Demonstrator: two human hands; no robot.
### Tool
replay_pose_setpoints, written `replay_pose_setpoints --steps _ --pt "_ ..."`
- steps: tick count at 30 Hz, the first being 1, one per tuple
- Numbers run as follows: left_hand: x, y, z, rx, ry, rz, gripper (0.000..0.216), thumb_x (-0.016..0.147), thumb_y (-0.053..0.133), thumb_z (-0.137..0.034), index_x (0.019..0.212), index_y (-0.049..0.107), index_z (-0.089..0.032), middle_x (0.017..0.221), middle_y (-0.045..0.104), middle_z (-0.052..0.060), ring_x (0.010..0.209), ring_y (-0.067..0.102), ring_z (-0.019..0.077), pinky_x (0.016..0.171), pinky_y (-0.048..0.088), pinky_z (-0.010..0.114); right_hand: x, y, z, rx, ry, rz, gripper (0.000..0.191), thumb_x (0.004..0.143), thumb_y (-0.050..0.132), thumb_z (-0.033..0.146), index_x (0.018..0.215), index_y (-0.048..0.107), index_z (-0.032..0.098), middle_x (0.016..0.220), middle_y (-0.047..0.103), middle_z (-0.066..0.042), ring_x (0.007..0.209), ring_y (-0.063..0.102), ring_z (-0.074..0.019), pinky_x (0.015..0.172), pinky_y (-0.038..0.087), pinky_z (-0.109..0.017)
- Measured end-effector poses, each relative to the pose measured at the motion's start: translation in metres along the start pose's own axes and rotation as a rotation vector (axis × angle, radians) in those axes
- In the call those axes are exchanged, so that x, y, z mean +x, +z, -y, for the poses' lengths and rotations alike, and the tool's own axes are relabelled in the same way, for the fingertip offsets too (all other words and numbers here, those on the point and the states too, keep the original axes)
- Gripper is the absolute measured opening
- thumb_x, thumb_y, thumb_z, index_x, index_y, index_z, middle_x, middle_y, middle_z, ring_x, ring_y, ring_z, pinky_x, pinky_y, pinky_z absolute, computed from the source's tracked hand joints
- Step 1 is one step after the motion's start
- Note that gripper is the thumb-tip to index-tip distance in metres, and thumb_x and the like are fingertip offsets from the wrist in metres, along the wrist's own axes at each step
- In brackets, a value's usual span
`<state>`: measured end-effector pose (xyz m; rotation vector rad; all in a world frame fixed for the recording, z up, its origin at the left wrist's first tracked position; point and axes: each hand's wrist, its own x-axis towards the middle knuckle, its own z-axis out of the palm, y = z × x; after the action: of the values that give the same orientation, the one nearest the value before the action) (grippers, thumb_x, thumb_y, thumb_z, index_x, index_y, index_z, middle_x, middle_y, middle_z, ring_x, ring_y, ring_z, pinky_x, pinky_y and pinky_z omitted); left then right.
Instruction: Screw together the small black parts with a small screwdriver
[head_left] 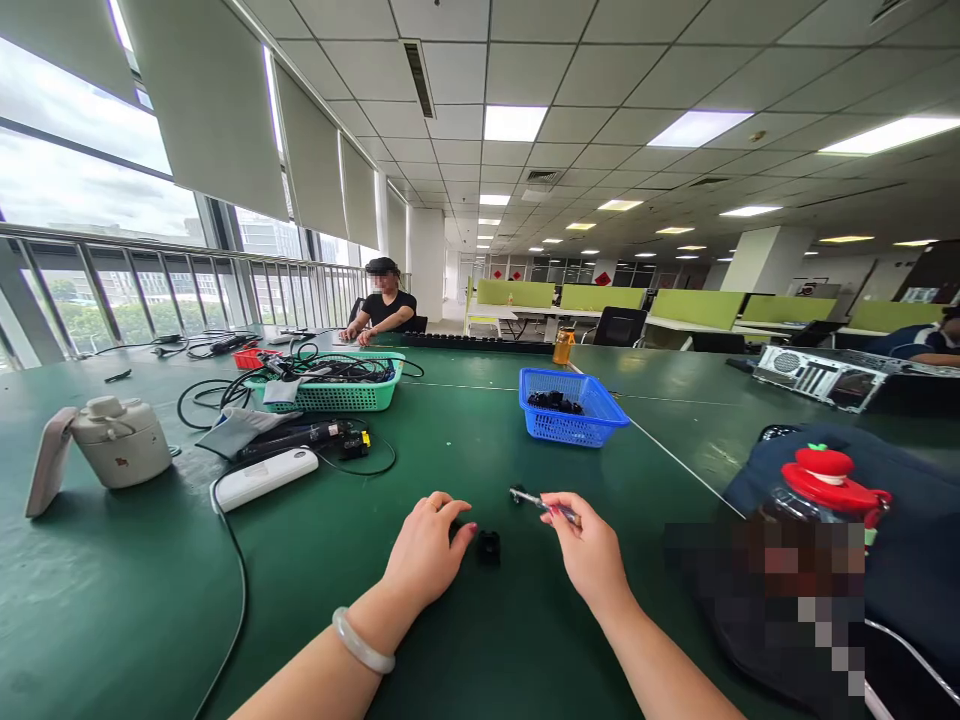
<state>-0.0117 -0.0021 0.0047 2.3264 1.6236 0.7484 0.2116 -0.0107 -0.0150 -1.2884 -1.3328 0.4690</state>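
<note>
In the head view my left hand (431, 548) rests low over the green table with its fingers curved and apart, holding nothing. Just right of its thumb lies a small black plastic block (489, 547). My right hand (589, 550) pinches a slim silver pen-like tool (534, 499), its far end pointing left. At that end sits a small dark piece (517, 494); whether the tool grips it or only touches it, I cannot tell. Beyond both hands stands a blue plastic basket (574, 430) with several small black parts (553, 402) inside.
A green basket (352, 397) of tangled cables stands at the left, near a white power strip (262, 480) and a cream bottle (124, 440). To the right, a red-lidded jar (825, 480) stands by dark cloth (712, 590). A person (384, 300) sits across the table (420, 440).
</note>
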Motion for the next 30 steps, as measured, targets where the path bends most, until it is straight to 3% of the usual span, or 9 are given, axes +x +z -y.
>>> replay_pose_setpoints --steps 2,8,13,18,21,26,30 --pt "-0.001 0.002 0.000 -0.073 0.080 0.045 0.036 0.090 0.051 -0.039 0.121 0.062 -0.025 0.122 0.058 0.007 0.116 0.051 0.0244 0.103 0.040 0.039 -0.001 -0.003 0.004 0.017 -0.003 -0.021 0.030 0.085 0.054 0.047 0.092 0.067 0.021 0.086 0.072 -0.008 0.081 0.071 -0.0245 0.075 0.054 -0.037" --pt "-0.004 0.010 0.000 -0.118 0.202 0.149 0.056 0.083 0.062 -0.042 0.135 0.050 -0.027 0.139 0.048 0.007 0.130 0.039 0.0263 0.112 0.033 0.044 0.002 -0.003 -0.004 -0.013 0.026 -0.055 0.031 0.082 0.054 0.049 0.090 0.066 0.022 0.103 0.071 -0.011 0.088 0.070 -0.0263 0.082 0.053 -0.042" --pt "-0.003 0.010 0.003 -0.112 0.221 0.158 0.063 0.081 0.064 -0.041 0.139 0.045 -0.029 0.140 0.048 0.006 0.131 0.038 0.0266 0.113 0.032 0.046 0.005 0.001 -0.014 -0.040 0.054 -0.032 0.032 0.079 0.054 0.050 0.088 0.067 0.023 0.099 0.073 -0.009 0.088 0.070 -0.0273 0.081 0.054 -0.042" --pt "-0.002 0.010 0.005 -0.089 0.233 0.135 0.064 0.081 0.064 -0.041 0.140 0.043 -0.028 0.142 0.047 0.006 0.133 0.036 0.0269 0.114 0.031 0.047 0.003 0.009 -0.015 0.098 0.067 0.070 0.031 0.075 0.061 0.052 0.085 0.069 0.023 0.107 0.072 -0.009 0.092 0.070 -0.0271 0.085 0.054 -0.041" --pt "-0.001 0.010 0.004 -0.070 0.204 0.155 0.068 0.081 0.064 -0.041 0.143 0.040 -0.026 0.147 0.043 0.007 0.137 0.032 0.0276 0.116 0.028 0.048 -0.001 0.011 -0.010 0.150 0.066 0.102 0.033 0.077 0.061 0.052 0.089 0.069 0.023 0.098 0.073 -0.009 0.088 0.071 -0.0264 0.084 0.055 -0.041" --pt "-0.001 0.008 -0.002 -0.041 0.206 0.177 0.072 0.080 0.065 -0.042 0.145 0.038 -0.027 0.151 0.037 0.005 0.141 0.027 0.0291 0.117 0.026 0.050 -0.001 0.006 -0.005 0.223 0.046 -0.009 0.037 0.079 0.062 0.055 0.092 0.065 0.021 0.094 0.071 -0.009 0.075 0.069 -0.0219 0.077 0.057 -0.040" --pt "-0.005 0.003 -0.011 0.000 0.278 0.178 0.067 0.081 0.064 -0.043 0.142 0.042 -0.029 0.152 0.036 0.004 0.141 0.025 0.0297 0.116 0.026 0.050 0.010 0.003 -0.015 0.324 0.106 -0.104 0.045 0.072 0.068 0.059 0.093 0.063 0.020 0.096 0.071 -0.010 0.073 0.068 -0.0216 0.077 0.057 -0.043"
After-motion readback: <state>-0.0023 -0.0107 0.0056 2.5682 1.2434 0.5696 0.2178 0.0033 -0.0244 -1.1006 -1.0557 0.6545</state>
